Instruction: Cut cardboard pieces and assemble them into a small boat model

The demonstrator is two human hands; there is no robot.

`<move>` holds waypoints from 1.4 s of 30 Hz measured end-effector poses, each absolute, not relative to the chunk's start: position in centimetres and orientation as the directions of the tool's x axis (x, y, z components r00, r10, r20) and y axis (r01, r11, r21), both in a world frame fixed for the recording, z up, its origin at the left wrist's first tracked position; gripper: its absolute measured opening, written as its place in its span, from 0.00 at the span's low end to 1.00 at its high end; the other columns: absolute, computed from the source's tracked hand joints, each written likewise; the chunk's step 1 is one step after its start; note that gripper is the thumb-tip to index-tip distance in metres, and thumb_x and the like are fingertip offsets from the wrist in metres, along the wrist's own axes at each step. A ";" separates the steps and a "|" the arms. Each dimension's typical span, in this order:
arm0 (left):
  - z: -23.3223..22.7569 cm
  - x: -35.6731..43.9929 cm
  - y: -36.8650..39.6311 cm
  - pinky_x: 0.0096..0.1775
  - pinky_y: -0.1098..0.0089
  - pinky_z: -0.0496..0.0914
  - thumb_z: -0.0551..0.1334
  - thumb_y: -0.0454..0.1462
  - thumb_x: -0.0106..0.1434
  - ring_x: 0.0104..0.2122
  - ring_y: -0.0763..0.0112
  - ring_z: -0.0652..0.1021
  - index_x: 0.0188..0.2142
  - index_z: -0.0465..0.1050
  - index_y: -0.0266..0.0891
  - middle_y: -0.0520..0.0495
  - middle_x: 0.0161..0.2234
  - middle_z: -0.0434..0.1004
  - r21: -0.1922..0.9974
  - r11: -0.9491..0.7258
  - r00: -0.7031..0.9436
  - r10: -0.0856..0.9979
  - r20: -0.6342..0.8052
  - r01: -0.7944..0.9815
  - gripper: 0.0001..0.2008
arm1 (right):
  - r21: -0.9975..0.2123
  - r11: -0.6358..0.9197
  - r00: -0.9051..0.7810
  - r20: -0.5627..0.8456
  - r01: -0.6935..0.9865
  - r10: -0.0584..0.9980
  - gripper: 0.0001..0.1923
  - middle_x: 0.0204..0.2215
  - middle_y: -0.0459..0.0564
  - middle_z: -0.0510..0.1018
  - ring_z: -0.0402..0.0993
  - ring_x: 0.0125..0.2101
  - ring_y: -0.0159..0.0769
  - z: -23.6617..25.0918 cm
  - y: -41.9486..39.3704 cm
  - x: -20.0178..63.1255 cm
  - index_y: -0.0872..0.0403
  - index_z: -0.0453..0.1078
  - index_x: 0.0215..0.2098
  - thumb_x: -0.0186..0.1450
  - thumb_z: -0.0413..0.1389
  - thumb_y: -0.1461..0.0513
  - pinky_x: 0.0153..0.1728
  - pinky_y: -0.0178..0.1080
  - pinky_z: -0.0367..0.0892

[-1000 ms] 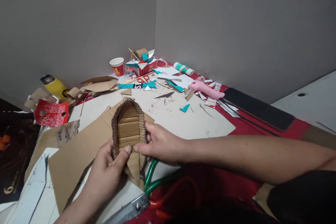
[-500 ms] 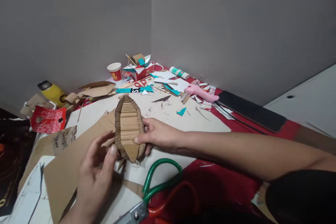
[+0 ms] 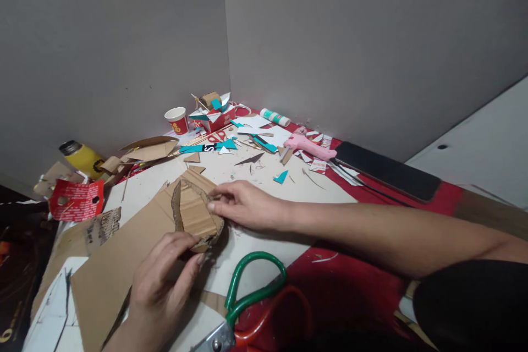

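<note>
A small boat-shaped cardboard tray with a low corrugated rim is held between my hands, tilted above the larger cardboard sheet. My right hand is closed on its right side, fingers and thumb pinching the rim. At the near end, my left hand has its fingers over the rim and its thumb just below. Under both lies a flat brown cardboard sheet with a cut edge. Close to me are large scissors with a green and a red handle, their blades partly out of view.
A pink glue gun with a black cord rests at the right, beside a long black panel. Paper scraps, a paper cup and a white-and-teal tube lie toward the wall. A yellow bottle leans at the left.
The cardboard tray has been lowered and turned, its far end nearer the sheet. My left hand has closed in on its near end, and my right hand has shifted along its right rim.
</note>
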State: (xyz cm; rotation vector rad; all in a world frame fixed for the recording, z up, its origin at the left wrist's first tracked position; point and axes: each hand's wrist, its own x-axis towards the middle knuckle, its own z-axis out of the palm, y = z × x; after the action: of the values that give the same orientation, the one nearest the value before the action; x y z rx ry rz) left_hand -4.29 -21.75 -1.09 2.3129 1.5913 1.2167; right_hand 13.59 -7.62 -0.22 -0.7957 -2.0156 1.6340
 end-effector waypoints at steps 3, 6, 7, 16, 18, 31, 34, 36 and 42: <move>-1.7 -4.4 -21.7 0.39 0.69 0.73 0.62 0.29 0.62 0.37 0.68 0.78 0.45 0.69 0.42 0.47 0.37 0.76 0.501 -0.418 0.118 0.843 0.525 0.758 0.13 | -0.897 0.443 -0.686 0.311 0.017 0.658 0.11 0.26 0.46 0.74 0.67 0.26 0.28 0.9 -7.5 14.9 0.60 0.75 0.39 0.62 0.59 0.61 0.28 0.30 0.65; -1.9 -4.2 -21.7 0.36 0.70 0.73 0.61 0.29 0.62 0.34 0.69 0.78 0.43 0.69 0.42 0.48 0.35 0.76 0.493 -0.428 0.147 0.847 0.511 0.758 0.11 | -0.865 0.491 -0.851 0.335 -0.108 0.404 0.11 0.32 0.49 0.76 0.69 0.27 0.28 1.9 -7.6 16.1 0.59 0.77 0.38 0.60 0.62 0.60 0.30 0.31 0.67; -1.8 -4.0 -21.7 0.36 0.70 0.73 0.61 0.29 0.62 0.34 0.69 0.78 0.42 0.68 0.41 0.48 0.34 0.76 0.483 -0.440 0.163 0.843 0.513 0.757 0.10 | -0.853 0.503 -0.884 0.336 -0.140 0.324 0.10 0.33 0.51 0.76 0.70 0.29 0.28 2.1 -7.6 16.3 0.60 0.77 0.38 0.61 0.62 0.61 0.31 0.31 0.68; -2.6 -3.8 -21.8 0.37 0.72 0.74 0.60 0.28 0.63 0.36 0.69 0.79 0.42 0.69 0.39 0.44 0.37 0.77 0.375 -0.503 0.318 0.831 0.456 0.778 0.08 | -0.776 0.601 -0.931 0.336 -0.189 0.141 0.07 0.29 0.52 0.75 0.70 0.30 0.30 0.2 -7.6 15.7 0.62 0.75 0.35 0.66 0.55 0.67 0.34 0.31 0.67; -3.0 -4.0 -21.8 0.36 0.72 0.74 0.59 0.29 0.64 0.36 0.68 0.80 0.41 0.69 0.39 0.43 0.39 0.77 0.317 -0.524 0.371 0.821 0.433 0.790 0.08 | -0.791 0.587 -0.946 0.299 -0.173 0.124 0.06 0.28 0.50 0.75 0.70 0.30 0.29 -0.1 -7.6 15.7 0.61 0.75 0.34 0.65 0.56 0.67 0.34 0.30 0.67; -2.7 -3.8 -21.9 0.35 0.68 0.76 0.59 0.34 0.65 0.35 0.65 0.81 0.41 0.72 0.40 0.41 0.41 0.79 0.145 -0.562 0.476 0.790 0.386 0.815 0.06 | -0.640 0.763 -0.995 0.096 -0.093 -0.041 0.08 0.36 0.52 0.78 0.74 0.37 0.33 0.5 -7.6 15.9 0.59 0.76 0.41 0.63 0.60 0.67 0.37 0.31 0.65; -2.7 -3.8 -21.8 0.35 0.66 0.77 0.60 0.34 0.64 0.35 0.63 0.81 0.41 0.73 0.40 0.41 0.40 0.79 0.110 -0.571 0.491 0.775 0.397 0.813 0.06 | -0.529 0.847 -0.998 0.013 -0.054 -0.055 0.10 0.37 0.51 0.78 0.73 0.37 0.34 1.5 -7.8 16.4 0.56 0.76 0.43 0.62 0.60 0.65 0.34 0.32 0.63; -2.8 -3.8 -21.8 0.34 0.65 0.77 0.61 0.34 0.63 0.35 0.62 0.81 0.40 0.73 0.39 0.41 0.40 0.79 0.096 -0.580 0.502 0.765 0.403 0.809 0.05 | -0.442 0.896 -0.999 -0.016 -0.037 -0.049 0.07 0.36 0.50 0.76 0.72 0.35 0.34 2.0 -8.2 16.6 0.54 0.76 0.40 0.63 0.60 0.64 0.32 0.33 0.62; -2.6 -4.1 -21.8 0.38 0.66 0.77 0.62 0.34 0.62 0.39 0.63 0.80 0.42 0.71 0.39 0.40 0.42 0.78 0.228 -0.544 0.436 0.811 0.389 0.808 0.08 | -0.409 0.913 -0.994 0.104 -0.006 0.040 0.06 0.31 0.49 0.74 0.69 0.30 0.32 1.5 -8.7 16.5 0.55 0.75 0.33 0.65 0.56 0.62 0.29 0.33 0.60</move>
State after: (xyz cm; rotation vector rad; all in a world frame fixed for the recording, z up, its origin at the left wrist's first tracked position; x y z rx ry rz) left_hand -4.12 -21.79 -2.58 2.6555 1.4967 0.7257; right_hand 16.48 -8.72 1.49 -0.0260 -2.9646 0.6337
